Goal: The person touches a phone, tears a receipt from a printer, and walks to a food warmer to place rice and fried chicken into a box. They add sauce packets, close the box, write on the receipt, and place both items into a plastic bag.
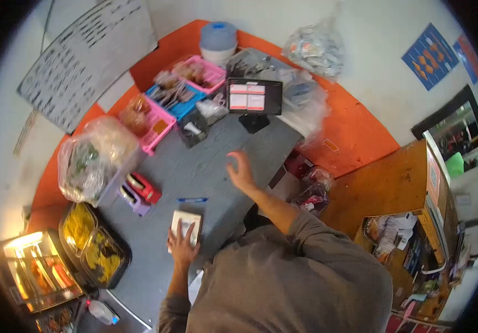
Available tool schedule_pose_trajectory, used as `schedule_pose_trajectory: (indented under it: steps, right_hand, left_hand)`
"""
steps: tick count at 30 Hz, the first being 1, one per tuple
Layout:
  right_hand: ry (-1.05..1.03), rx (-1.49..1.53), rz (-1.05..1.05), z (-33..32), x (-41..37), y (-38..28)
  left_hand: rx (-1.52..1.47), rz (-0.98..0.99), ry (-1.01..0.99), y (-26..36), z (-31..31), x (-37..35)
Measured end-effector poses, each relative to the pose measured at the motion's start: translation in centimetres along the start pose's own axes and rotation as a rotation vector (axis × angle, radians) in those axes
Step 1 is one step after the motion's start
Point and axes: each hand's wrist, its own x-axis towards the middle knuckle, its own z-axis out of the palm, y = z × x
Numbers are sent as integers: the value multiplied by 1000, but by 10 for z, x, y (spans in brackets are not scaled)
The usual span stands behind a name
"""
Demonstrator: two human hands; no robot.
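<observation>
My left hand (182,245) rests with spread fingers on a cream-coloured flat block (194,217), perhaps a pad or small box, with a greyish patch on its top. Just beyond the block a blue pen (193,200) lies on the grey table (216,161). Over the table's right part is my right hand (241,173), fingers apart and curved, with nothing visible in it. A tablet (254,95) on a stand faces me beyond that hand. To the left of the pen stand a red tape-dispenser-like tool (144,187) and a purple one (133,200).
Plastic bags in a bin (86,166), pink baskets (158,130) and a blue basket (186,105) line the table's left and back. A black tray of yellow food (103,261) sits at the near left, by a lit display case (39,272). A wooden cabinet (383,183) stands right.
</observation>
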Motion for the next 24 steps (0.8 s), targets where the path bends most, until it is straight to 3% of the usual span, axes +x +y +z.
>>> schedule_pose_trajectory:
  steps: [2, 3, 4, 5, 6, 7, 10, 11, 12, 13, 15, 19, 21, 22, 23, 24]
  right_hand:
    - [239, -79, 190, -57, 34, 36]
    - [420, -41, 261, -78, 44, 84]
    - [500, -187, 429, -113, 59, 111]
    - [533, -253, 481, -142, 71, 149]
    - [562, -320, 535, -167, 80, 183]
    - [578, -315, 535, -189, 92, 201]
    - [496, -549, 602, -252, 142, 248]
    - [367, -594, 624, -270, 155, 263]
    - [236, -634, 647, -285, 165, 279]
    - [250, -616, 646, -298, 175, 296]
    - [-85, -944, 518, -308, 187, 328]
    - [-83, -990, 487, -308, 183, 352]
    - [104, -768, 512, -306, 182, 350]
    - [101, -763, 521, -311, 184, 355]
    - [233, -642, 360, -317, 192, 361]
    - [363, -520, 197, -321, 198, 365]
  left_hand:
    - [54, -229, 147, 1, 25, -11]
    - [95, -369, 234, 2, 41, -13]
    - [110, -556, 201, 6, 45, -9]
    - [123, -745, 170, 12, 47, -4]
    - [131, -730, 180, 8, 52, -1]
    - [113, -864, 147, 2, 59, 4]
    - [93, -1140, 4, 14, 49, 28]
    - [144, -1247, -48, 19, 47, 36]
    - [169, -1224, 55, 32, 39, 42]
    - [191, -1200, 163, 46, 33, 50]
    - [232, -1013, 284, 57, 37, 61]
    - [93, -882, 375, 121, 31, 107]
    - [62, -785, 400, 136, 48, 123]
    - [7, -784, 395, 164, 39, 138]
    - [15, -782, 397, 176, 36, 149]
    - [-86, -648, 422, 185, 34, 158]
